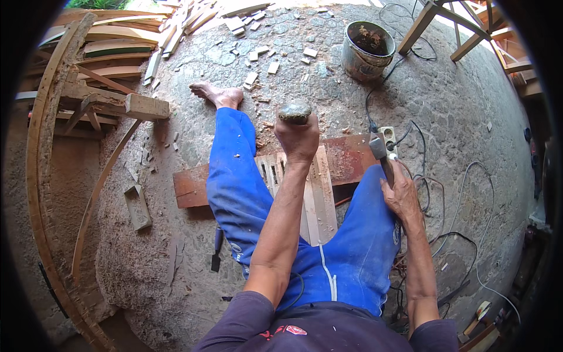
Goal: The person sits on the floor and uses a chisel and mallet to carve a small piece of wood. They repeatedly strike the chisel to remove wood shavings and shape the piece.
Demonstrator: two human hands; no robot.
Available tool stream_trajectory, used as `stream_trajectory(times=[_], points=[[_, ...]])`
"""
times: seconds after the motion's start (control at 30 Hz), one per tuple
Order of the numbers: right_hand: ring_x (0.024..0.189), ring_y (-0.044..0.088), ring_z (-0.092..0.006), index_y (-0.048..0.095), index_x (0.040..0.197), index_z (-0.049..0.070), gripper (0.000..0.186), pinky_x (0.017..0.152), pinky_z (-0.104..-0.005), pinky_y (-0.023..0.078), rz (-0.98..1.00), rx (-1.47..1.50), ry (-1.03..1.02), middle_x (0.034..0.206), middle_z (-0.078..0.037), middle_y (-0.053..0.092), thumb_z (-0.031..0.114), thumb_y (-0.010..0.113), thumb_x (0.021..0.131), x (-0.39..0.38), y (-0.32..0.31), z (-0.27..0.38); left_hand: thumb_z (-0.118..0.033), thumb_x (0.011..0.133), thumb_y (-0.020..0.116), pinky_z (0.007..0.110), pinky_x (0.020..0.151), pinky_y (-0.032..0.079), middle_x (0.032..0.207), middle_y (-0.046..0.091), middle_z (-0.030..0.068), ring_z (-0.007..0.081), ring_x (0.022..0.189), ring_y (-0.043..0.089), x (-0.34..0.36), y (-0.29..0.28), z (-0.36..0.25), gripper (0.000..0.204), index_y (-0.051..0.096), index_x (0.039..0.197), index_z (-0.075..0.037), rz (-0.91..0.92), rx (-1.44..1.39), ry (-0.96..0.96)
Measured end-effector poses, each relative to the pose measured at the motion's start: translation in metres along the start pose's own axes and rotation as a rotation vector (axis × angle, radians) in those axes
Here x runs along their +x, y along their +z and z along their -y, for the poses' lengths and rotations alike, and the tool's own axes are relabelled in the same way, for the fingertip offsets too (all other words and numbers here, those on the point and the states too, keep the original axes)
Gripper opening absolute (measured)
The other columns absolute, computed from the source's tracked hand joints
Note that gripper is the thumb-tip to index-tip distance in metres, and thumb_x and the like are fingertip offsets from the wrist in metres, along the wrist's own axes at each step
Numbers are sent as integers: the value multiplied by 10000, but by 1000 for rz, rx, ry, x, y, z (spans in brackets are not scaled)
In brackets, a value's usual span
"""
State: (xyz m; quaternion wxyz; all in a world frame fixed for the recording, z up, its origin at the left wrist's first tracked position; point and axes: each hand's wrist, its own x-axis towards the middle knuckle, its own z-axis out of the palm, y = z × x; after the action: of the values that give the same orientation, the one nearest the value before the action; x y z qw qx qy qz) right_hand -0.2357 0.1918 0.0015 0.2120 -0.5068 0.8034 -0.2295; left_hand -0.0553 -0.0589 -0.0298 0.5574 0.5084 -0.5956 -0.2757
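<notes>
Raised in front of me, my left hand is closed around a tool whose broad, worn, mottled grey end sticks up above the fist. The rest of that tool is hidden. My right hand, over my right knee, grips a hammer with a grey metal head and wooden handle, head pointing away from me. Between my thighs lie pale wooden pieces, partly covered by my left forearm. Dark slots show in the slotted wood. Beneath is a reddish-brown board strewn with shavings.
A chisel-like tool lies on the floor by my left leg. A power strip with cables sits beyond the hammer. Farther off stands a dirty bucket. Scattered wood offcuts and curved timber surround me.
</notes>
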Motion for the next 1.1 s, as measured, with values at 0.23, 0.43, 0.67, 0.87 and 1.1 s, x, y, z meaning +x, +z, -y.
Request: stream_trajectory(times=[0.23, 0.43, 0.67, 0.87, 1.1], points=[[960, 663, -529, 473, 1364, 98, 491, 804, -577, 526, 83, 14, 87, 1001, -305, 696, 161, 664, 915, 1, 13, -1, -122, 706, 704, 390, 522, 442, 569, 606, 64, 136, 517, 524, 56, 27, 95, 210, 649, 618, 61, 237, 57, -607], [944, 661, -539, 463, 1367, 87, 493, 794, -588, 523, 128, 0, 131, 982, -314, 694, 169, 655, 921, 8, 15, -4, -109, 826, 713, 356, 397, 375, 565, 552, 44, 164, 436, 508, 68, 28, 97, 187, 607, 688, -40, 404, 50, -833], [917, 672, -537, 473, 1361, 73, 482, 772, -580, 530, 115, 52, 131, 948, -323, 699, 157, 659, 924, 14, 17, -14, -231, 837, 832, 294, 499, 448, 655, 633, 22, 99, 540, 557, 119, -6, 15, 232, 693, 826, -45, 640, 32, -372], [942, 675, -529, 484, 1350, 64, 471, 792, -568, 537, 149, -19, 98, 976, -316, 703, 150, 665, 924, 17, 14, -9, -137, 905, 814, 272, 602, 437, 700, 631, -51, 64, 630, 542, 112, -76, -58, 181, 700, 807, -35, 176, -340, -7], [1061, 639, -546, 492, 1375, 74, 520, 903, -570, 515, 192, -31, 153, 1095, -337, 684, 200, 675, 904, 21, 12, -1, -13, 877, 789, 262, 470, 459, 720, 620, 28, 118, 542, 571, 29, -103, -63, 262, 604, 1062, -22, 359, -530, -338]])
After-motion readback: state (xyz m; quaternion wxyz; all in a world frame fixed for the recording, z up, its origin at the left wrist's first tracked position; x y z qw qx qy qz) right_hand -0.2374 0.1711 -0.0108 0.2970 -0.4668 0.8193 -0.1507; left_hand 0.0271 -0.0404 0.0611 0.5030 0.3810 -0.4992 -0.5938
